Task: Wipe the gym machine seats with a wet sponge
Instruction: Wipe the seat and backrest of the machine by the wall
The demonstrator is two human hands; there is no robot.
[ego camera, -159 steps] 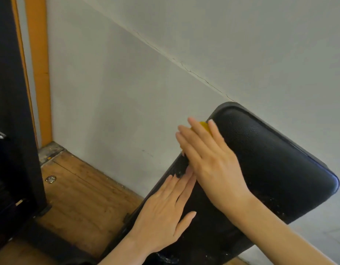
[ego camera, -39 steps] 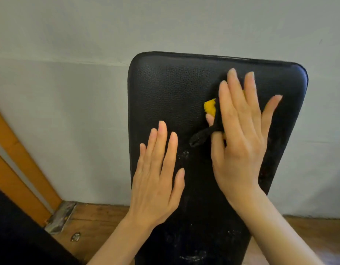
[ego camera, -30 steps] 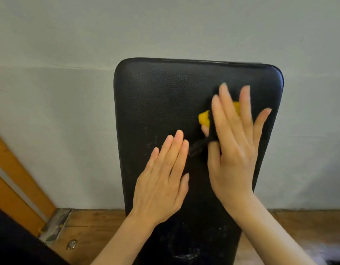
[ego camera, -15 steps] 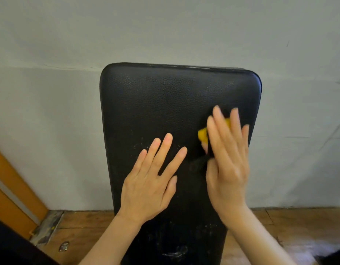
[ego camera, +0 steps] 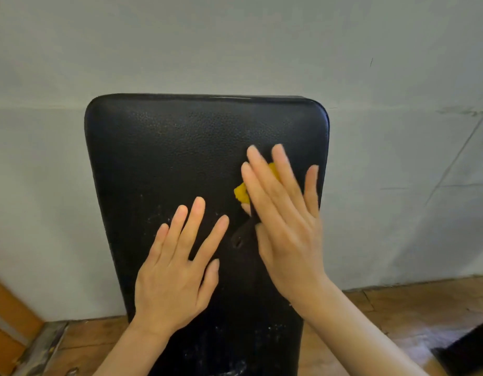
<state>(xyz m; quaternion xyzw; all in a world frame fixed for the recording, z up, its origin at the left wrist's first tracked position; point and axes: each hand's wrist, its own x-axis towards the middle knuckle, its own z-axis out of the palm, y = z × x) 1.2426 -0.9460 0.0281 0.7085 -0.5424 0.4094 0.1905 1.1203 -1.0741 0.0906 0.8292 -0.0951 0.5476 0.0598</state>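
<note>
From the head view, a black padded seat [ego camera: 205, 169] stands tilted up against a grey wall [ego camera: 235, 44], above a wooden floor [ego camera: 414, 308]. The right hand [ego camera: 283, 221] lies flat on the pad's right half with straight, spread fingers, pressing a yellow sponge [ego camera: 241, 192] against the vinyl; only a yellow edge shows past the fingers, and a dark strap or tag hangs from under the palm. Its grip is wide, not curled: the sponge is held by pressure alone. The left hand [ego camera: 178, 270] rests flat on the lower left of the pad, fingers fanned, grip wide and holding nothing, apparently bracing the seat. White specks and smears [ego camera: 235, 356] show on the lower part of the pad. To wipe well, I judge the right palm should keep even pressure so the sponge does not slip out from under flat fingers, and work in overlapping strokes from the top edge down to the specked area. The left hand should shift clear of each stroke while steadying the pad, and the rounded edges want a pass too.
</note>
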